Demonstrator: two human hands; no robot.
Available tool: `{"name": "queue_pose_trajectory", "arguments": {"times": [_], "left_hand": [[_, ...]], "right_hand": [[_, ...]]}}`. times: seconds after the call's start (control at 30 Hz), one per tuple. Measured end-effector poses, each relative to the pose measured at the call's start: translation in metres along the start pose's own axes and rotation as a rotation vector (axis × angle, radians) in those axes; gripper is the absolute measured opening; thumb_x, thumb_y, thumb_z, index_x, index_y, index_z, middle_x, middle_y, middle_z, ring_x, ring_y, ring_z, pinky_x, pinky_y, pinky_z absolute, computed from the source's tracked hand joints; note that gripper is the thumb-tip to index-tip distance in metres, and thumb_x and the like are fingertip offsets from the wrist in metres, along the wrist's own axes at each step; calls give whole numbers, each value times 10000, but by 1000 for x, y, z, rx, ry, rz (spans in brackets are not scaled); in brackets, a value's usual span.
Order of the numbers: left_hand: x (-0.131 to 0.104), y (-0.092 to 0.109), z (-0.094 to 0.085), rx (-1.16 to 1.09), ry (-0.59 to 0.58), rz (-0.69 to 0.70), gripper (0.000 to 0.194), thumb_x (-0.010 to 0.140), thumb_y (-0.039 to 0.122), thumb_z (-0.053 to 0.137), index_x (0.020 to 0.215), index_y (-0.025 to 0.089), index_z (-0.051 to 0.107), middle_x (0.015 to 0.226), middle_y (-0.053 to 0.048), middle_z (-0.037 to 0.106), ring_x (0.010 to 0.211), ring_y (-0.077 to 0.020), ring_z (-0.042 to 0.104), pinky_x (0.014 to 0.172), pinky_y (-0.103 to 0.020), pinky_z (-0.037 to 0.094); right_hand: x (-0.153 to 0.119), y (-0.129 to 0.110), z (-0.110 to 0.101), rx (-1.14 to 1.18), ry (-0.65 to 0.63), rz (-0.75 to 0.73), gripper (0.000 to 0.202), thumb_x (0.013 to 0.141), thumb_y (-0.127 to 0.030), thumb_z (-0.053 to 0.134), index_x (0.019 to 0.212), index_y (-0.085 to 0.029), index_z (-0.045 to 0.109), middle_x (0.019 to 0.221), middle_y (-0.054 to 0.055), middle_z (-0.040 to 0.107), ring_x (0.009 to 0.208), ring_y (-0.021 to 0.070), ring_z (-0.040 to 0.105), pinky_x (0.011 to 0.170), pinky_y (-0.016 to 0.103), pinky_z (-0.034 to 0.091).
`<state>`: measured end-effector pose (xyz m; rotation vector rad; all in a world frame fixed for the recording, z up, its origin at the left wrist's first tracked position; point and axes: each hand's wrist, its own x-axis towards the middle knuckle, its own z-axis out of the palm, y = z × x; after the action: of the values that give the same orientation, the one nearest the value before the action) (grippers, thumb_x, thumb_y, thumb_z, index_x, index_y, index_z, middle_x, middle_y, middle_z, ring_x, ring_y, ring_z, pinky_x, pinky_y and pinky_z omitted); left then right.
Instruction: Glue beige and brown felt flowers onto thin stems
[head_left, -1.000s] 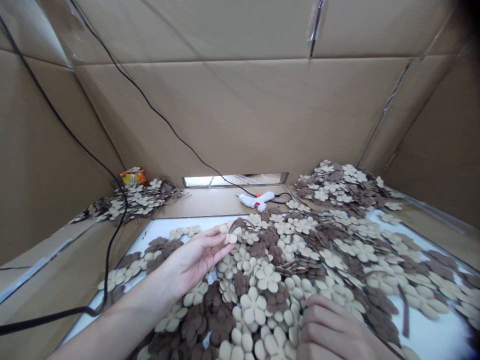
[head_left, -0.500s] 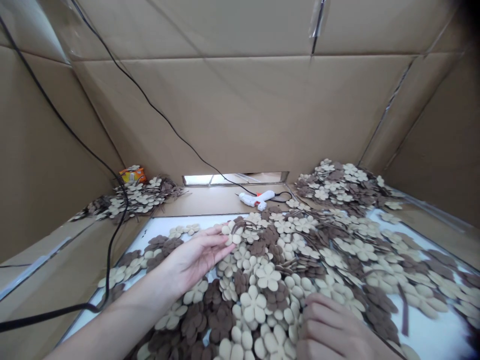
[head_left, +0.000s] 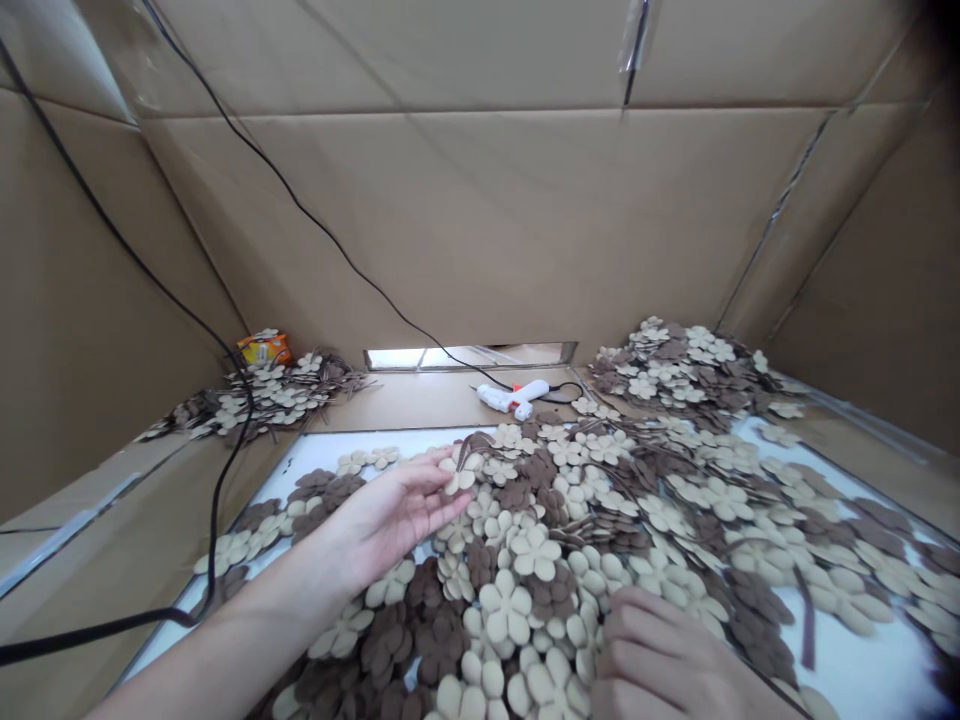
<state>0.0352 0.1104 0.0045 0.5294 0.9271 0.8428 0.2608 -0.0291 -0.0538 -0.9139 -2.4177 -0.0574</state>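
My left hand [head_left: 401, 510] reaches over the pile from the left, palm half up. Between its thumb and fingertips it holds a beige felt flower [head_left: 460, 472]. A thin brown strip [head_left: 478, 440] lies across that flower and curves off to the right. Low on the right, my right hand [head_left: 660, 655] is curled into a fist among the flowers. Its fingertips are hidden, so whatever it may hold cannot be seen. Beige and dark brown felt flowers [head_left: 507, 606] lie thickly between and around both hands.
A white glue gun [head_left: 516, 397] lies behind the pile, by a slot in the cardboard wall [head_left: 480, 230]. Flower heaps fill the left corner [head_left: 292, 395] and right corner [head_left: 682, 370]. An orange packet [head_left: 266, 349] stands at left. A black cable [head_left: 217, 500] crosses the left side.
The held flower has tipped and shifted slightly left in my left hand, and the brown strip on it has swung, arching more to the right. My right hand has hardly moved.
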Motion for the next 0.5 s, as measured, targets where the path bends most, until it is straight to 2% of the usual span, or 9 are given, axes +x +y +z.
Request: {"name": "queue_pose_trajectory", "arguments": {"times": [0.2,0.33,0.5], "left_hand": [[-1,0,-1,11,10,-8,272,751,-72,548,954,95,618,832,-54,632,670,-119,647,720,-279,595],[-1,0,0,35,-12,-5,313,751,-83,548,992,100,629,867,-54,645,675,-109,650,692,-232,588],[1,0,-1,66,-30,7,357,746,-90,537,1031,104,628,898,-66,650,695,-113,652,708,-236,583]], "right_hand": [[-1,0,-2,-30,-26,23,424,991,-230,192,682,-174,477,622,-2,535,630,125,432,760,270,382],[0,0,-2,-34,-42,9,431,991,-239,187,679,-179,478,619,2,535,620,130,435,730,271,386],[0,0,0,-18,-33,0,443,992,-242,180,689,-187,499,614,1,530,622,133,438,741,270,382]]}}
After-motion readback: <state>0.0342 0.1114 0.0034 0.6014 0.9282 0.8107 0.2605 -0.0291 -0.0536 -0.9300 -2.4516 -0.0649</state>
